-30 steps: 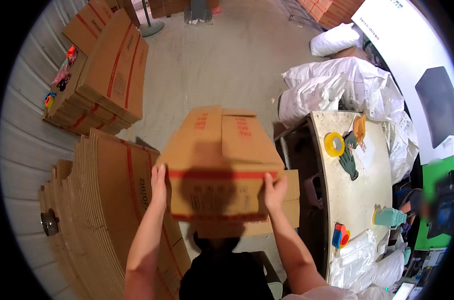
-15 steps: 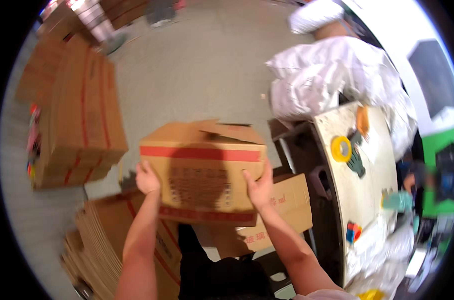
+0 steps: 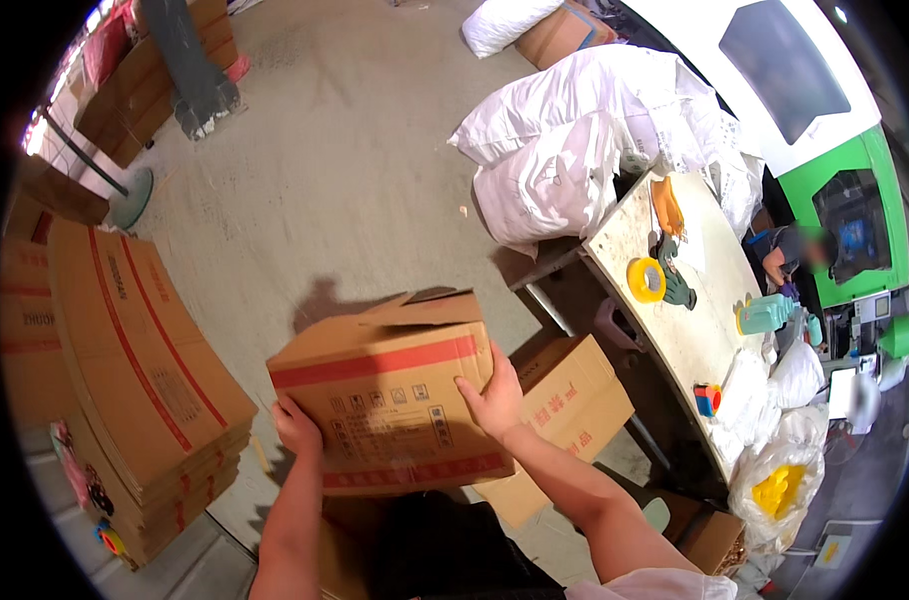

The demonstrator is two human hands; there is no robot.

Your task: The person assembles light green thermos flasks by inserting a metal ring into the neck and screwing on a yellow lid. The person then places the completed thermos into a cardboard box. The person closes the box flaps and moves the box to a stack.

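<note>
Held in front of my body is a brown cardboard box with red stripes along its top and bottom edges and small dark print on the near side. One top flap stands partly raised. My left hand grips the box's left side. On the opposite side my right hand clasps it, thumb laid over the near face and fingers out of sight behind. Just beyond my right forearm, a second carton with red print stands low beside the table.
Flattened cartons are stacked at left. To the right, a worktable carries yellow tape, dark gloves and a teal bottle. White sacks lie beyond it. A person is near a green machine.
The view has swung so the table and sacks sit further left and the left stack sits lower. I still hold the box in both hands; it is now slightly tilted.
</note>
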